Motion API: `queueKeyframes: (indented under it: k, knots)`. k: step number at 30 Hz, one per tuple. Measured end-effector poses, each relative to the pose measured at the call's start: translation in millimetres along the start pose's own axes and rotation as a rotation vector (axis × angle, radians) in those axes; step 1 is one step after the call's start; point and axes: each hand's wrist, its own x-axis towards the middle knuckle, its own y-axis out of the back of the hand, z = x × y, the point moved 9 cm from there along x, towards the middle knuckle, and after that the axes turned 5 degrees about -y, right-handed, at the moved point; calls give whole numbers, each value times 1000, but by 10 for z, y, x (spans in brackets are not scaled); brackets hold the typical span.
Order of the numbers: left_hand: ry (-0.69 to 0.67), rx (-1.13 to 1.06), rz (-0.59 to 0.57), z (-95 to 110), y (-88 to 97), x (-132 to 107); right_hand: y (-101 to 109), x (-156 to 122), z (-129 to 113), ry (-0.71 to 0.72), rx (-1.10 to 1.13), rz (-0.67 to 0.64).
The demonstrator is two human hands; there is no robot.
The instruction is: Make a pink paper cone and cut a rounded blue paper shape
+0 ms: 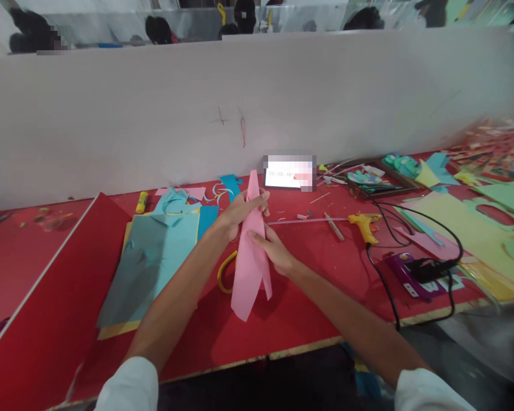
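Folded pink paper (249,262) on my head feed
My left hand (243,208) pinches its upper part, my right hand (277,249) grips it lower, thumb on the near face

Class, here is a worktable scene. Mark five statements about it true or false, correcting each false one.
1. The left hand is on the pink paper. True.
2. The right hand grips a glue gun. False: the right hand holds the pink paper; the glue gun lies on the red tabletop.
3. The glue gun is blue. False: it is yellow.
4. The lit screen is near the white partition. True.
5. The yellow tube lies left of the pink paper. True.
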Motion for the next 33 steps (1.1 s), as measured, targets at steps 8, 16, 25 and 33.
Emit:
queueKeyframes:
  k: [8, 16, 25, 33]
  knots:
    - [9, 65, -154, -24, -54, -57, 141, 61, -11, -18, 102, 83]
    - [13, -3, -17, -112, 61, 40, 85, 52, -43, -17, 166, -21]
    - [-232, -363, 133, 297, 445, 132, 78, 49, -143, 36, 120, -37]
    - [-467, -439, 470, 638, 1109, 61, 509, 40, -171, 256, 83, 337]
